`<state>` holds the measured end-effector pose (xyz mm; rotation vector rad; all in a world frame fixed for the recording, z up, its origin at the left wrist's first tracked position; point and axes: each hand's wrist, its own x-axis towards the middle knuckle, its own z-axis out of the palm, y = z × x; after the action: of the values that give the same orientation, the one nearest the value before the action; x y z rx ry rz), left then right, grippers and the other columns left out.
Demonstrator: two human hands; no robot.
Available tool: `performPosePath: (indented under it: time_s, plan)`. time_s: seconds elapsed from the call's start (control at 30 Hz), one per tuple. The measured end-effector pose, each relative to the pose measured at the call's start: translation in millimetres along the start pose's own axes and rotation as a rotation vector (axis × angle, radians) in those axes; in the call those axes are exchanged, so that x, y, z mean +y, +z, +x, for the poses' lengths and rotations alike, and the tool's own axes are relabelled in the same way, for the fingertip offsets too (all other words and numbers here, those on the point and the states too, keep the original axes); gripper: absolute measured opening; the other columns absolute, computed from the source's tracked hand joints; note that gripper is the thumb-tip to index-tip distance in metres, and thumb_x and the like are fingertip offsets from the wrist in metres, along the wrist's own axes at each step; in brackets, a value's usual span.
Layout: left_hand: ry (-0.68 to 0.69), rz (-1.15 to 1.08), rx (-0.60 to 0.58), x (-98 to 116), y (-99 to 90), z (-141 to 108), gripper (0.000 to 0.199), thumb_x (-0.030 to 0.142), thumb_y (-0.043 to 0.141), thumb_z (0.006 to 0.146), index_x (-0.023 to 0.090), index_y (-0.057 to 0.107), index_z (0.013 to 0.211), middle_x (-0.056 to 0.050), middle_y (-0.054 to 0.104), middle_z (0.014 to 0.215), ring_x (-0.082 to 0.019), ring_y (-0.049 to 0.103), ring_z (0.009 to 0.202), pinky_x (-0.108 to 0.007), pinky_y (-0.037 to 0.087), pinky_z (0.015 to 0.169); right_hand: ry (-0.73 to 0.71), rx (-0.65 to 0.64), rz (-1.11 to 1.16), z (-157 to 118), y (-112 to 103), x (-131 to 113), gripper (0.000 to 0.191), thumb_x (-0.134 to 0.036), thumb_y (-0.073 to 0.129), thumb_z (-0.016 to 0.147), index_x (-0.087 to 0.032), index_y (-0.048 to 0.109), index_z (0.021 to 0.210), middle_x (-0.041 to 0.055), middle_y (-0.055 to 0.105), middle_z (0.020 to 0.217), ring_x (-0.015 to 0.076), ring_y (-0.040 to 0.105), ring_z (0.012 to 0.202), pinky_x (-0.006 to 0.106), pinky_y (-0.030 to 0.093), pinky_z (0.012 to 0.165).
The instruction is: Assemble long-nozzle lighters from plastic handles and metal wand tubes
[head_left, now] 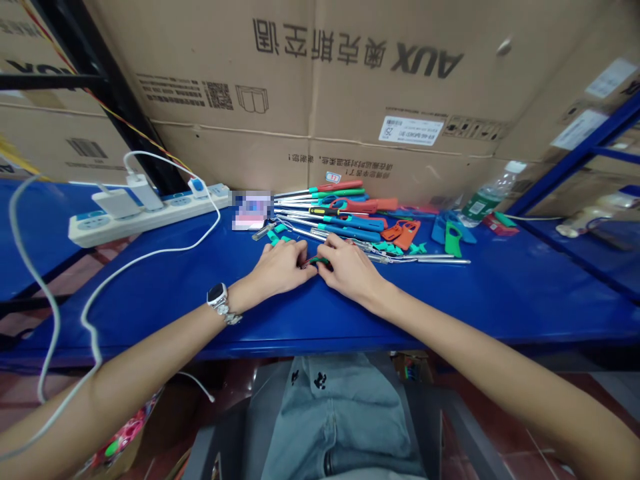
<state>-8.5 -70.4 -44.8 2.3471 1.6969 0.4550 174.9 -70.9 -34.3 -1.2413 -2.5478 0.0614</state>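
My left hand (pixel 284 264) and my right hand (pixel 347 268) meet over the front of the blue table, fingers pinched. Between their fingertips shows a thin green and reddish piece (pixel 316 261); fingers hide most of it, so I cannot make out its kind. Just beyond the hands lies a pile of long metal rods with coloured handles, resembling stick lighters, with a blue handle (pixel 361 232) and an orange handle (pixel 409 235) among them. Small teal plastic parts (pixel 395 248) lie by my right hand, along with clear pieces and thin wires. A silver watch (pixel 218 298) is on my left wrist.
A white power strip (pixel 150 212) with plugs and a looping white cable (pixel 145 257) occupies the left. At right stand a clear bottle (pixel 493 193) and blue and green plastic parts (pixel 453 238). A large cardboard box (pixel 320 100) walls off the back.
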Motion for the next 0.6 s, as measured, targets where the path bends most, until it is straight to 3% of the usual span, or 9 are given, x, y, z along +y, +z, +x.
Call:
performPosePath:
  time_s: [0.37,0.6]
  plan:
    - [-0.012,0.007,-0.028,1.2,-1.6,-3.3,0.021,0.038,0.061,0.088,0.023,0.05,0.079,-0.004,0.067,0.083,-0.029,0.062,0.092,-0.044,0.043,0.084,-0.047,0.037,0.103,-1.5,3.4,12.7,0.019,-0.018,0.057,0.098,-0.017,0.074,0.106,0.0077,0.065,0.104,0.0181,0.057,0.087,0.03,0.036,0.073]
    - [-0.013,0.017,-0.035,3.5,-4.4,-3.1,0.022,0.037,0.061,0.088,0.023,0.049,0.078,-0.004,0.066,0.082,-0.029,0.063,0.092,-0.044,0.042,0.084,-0.045,-0.045,-0.113,-2.0,-8.2,3.9,0.025,-0.026,0.054,0.102,-0.021,0.076,0.113,0.0095,0.069,0.112,0.0185,0.055,0.078,0.031,0.025,0.062]
